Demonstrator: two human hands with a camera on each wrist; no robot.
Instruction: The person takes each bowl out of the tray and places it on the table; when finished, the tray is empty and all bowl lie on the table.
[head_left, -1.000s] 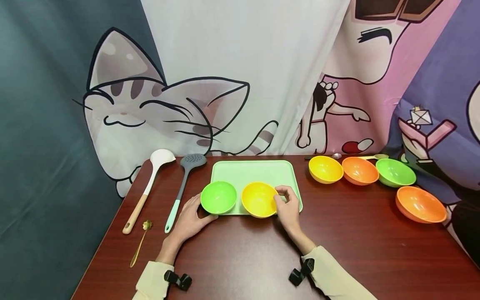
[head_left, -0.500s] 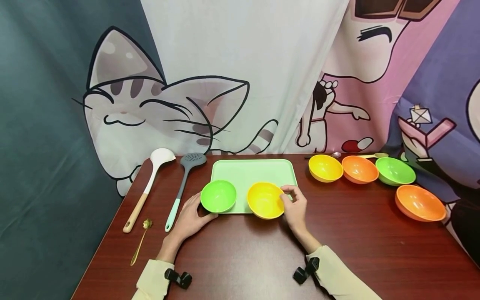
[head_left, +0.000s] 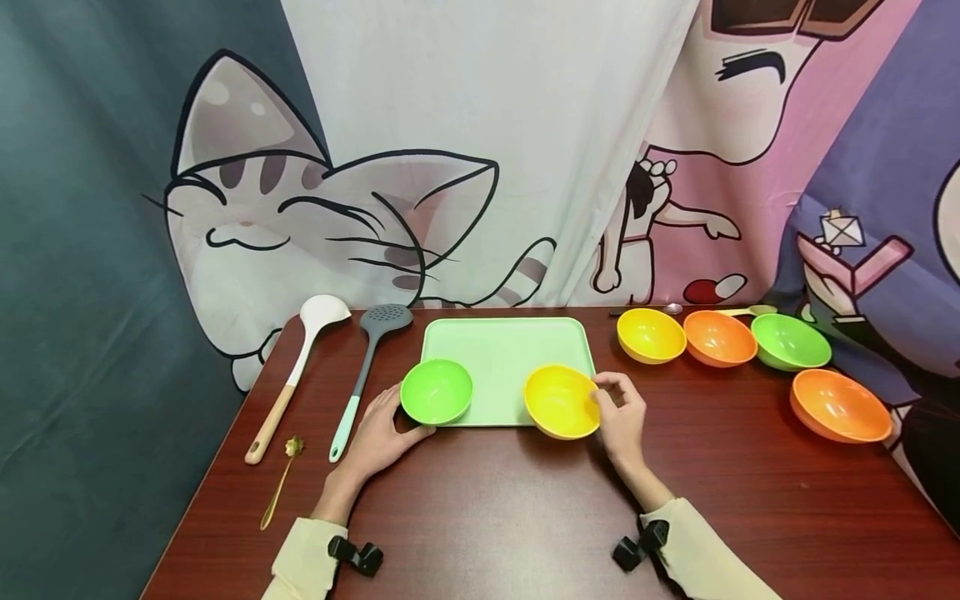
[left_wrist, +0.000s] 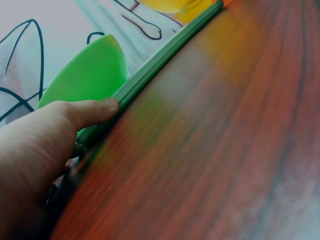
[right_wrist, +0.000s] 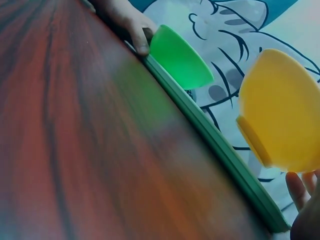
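Observation:
A pale green tray [head_left: 498, 346] lies on the dark wood table, with a green bowl [head_left: 437, 392] standing at its front left. My left hand [head_left: 379, 435] holds the tray's front left corner, beside that bowl. In the left wrist view the thumb [left_wrist: 95, 111] lies on the tray's front edge. My right hand [head_left: 622, 417] pinches a yellow bowl [head_left: 562, 402] by its right rim, between thumb and fingers. Seen from the right wrist, this yellow bowl [right_wrist: 282, 112] hangs tilted above the tray's edge [right_wrist: 215, 142], its base off the tray.
To the left lie a white ladle [head_left: 303, 358] with a wooden handle, a grey slotted turner [head_left: 369, 358] and a small gold spoon [head_left: 279, 492]. At the back right stand another yellow bowl [head_left: 651, 337], two orange bowls [head_left: 720, 340] and a second green bowl [head_left: 791, 343], with spoons behind them.
My right hand has carried the yellow bowl to the right, from near the tray's middle to its front right corner. The left hand and the green bowl have stayed put.

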